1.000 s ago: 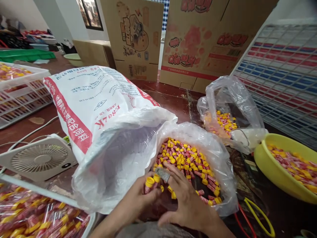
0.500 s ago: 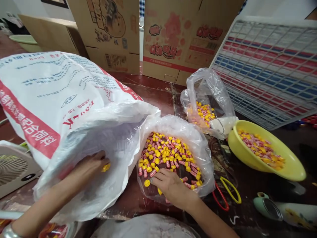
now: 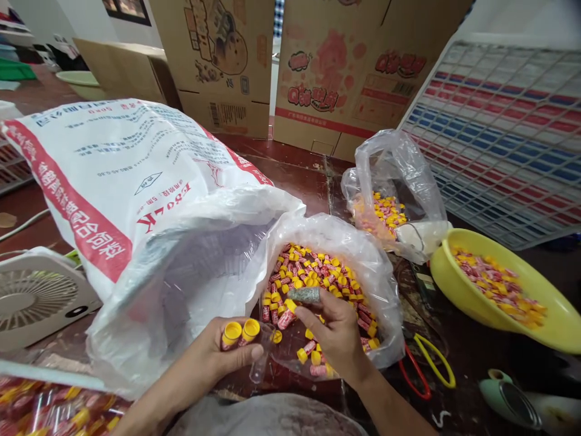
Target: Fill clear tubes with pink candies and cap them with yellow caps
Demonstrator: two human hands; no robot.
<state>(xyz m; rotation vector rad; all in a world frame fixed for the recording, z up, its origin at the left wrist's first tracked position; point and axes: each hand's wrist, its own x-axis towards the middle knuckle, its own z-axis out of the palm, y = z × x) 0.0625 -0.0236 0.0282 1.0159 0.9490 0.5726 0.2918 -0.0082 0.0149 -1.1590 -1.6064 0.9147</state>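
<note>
My left hand [image 3: 218, 351] is closed around two small pink-labelled bottles with yellow caps [image 3: 241, 332]. A clear plastic tube [image 3: 258, 370] stands at its thumb tip, apparently held in the same fingers. Facing it, my right hand [image 3: 340, 333] pinches one small yellow-capped bottle [image 3: 287, 316] between thumb and index finger. A grey wrap [image 3: 305, 295] covers that index finger. Beneath the right hand is a clear plastic bag [image 3: 385, 303], spread wide, with many similar little bottles [image 3: 313, 266] inside. A large white sack [image 3: 195, 242] gapes beside the left hand.
A yellow bowl [image 3: 558, 330] and another clear bag [image 3: 408, 163] hold more pieces on the right. Red [image 3: 415, 372] and yellow loops [image 3: 438, 363] lie nearby. Left are a fan [image 3: 40, 297] and several clear-and-yellow containers [image 3: 59, 406]. Cardboard boxes [image 3: 331, 66] and a white rack [image 3: 499, 139] stand behind.
My left hand has come out of the white sack with bottles and moved right. My right hand has lifted from the pile, now pinching a bottle. The view has shifted left.
</note>
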